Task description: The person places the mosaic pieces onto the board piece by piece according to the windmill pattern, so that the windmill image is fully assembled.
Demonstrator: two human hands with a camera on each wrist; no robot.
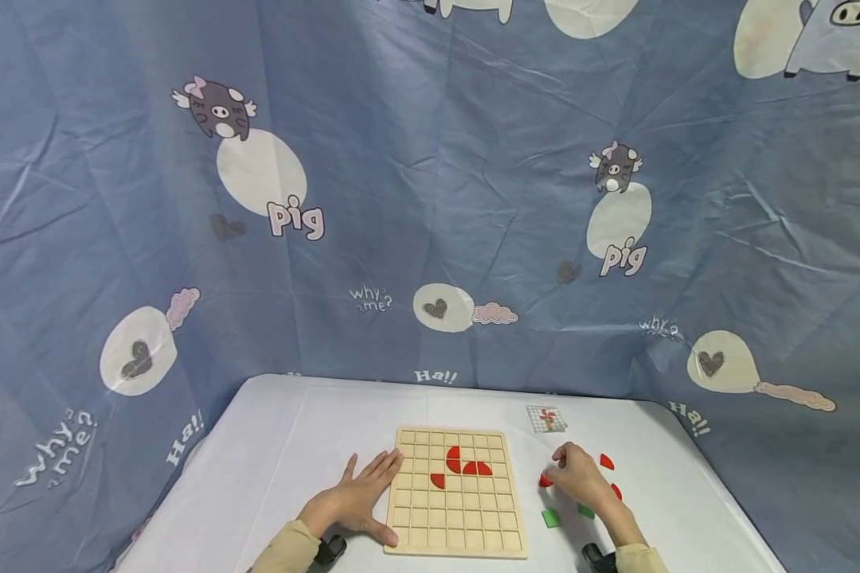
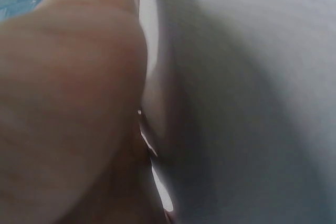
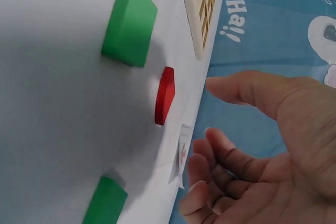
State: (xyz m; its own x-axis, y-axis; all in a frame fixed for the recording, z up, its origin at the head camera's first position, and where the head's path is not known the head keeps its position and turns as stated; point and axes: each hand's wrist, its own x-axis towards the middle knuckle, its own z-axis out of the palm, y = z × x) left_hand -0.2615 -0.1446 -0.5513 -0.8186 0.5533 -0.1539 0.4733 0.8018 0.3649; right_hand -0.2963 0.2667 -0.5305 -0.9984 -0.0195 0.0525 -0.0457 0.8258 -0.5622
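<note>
My left hand (image 1: 361, 495) lies with spread fingers along the left edge of a wooden grid board (image 1: 466, 521), thumb at its lower left corner. In the left wrist view only blurred skin of the left hand (image 2: 68, 103) and white cloth show. Several red quarter-round pieces (image 1: 438, 481) sit in the board's cells. Right of the board, my right hand (image 1: 580, 480) is over a red piece (image 1: 545, 481). In the right wrist view the thumb and loosely bent fingers stand apart with nothing between them, above the red piece (image 3: 166, 96).
A green piece (image 1: 551, 518) lies between board and right hand, another green piece (image 1: 586, 511) by the right wrist. Two more red pieces, one at the back (image 1: 607, 461), lie beyond the hand. A printed pattern card (image 1: 547, 419) is behind. A blue curtain (image 1: 437, 199) hangs behind the white table (image 1: 279, 422).
</note>
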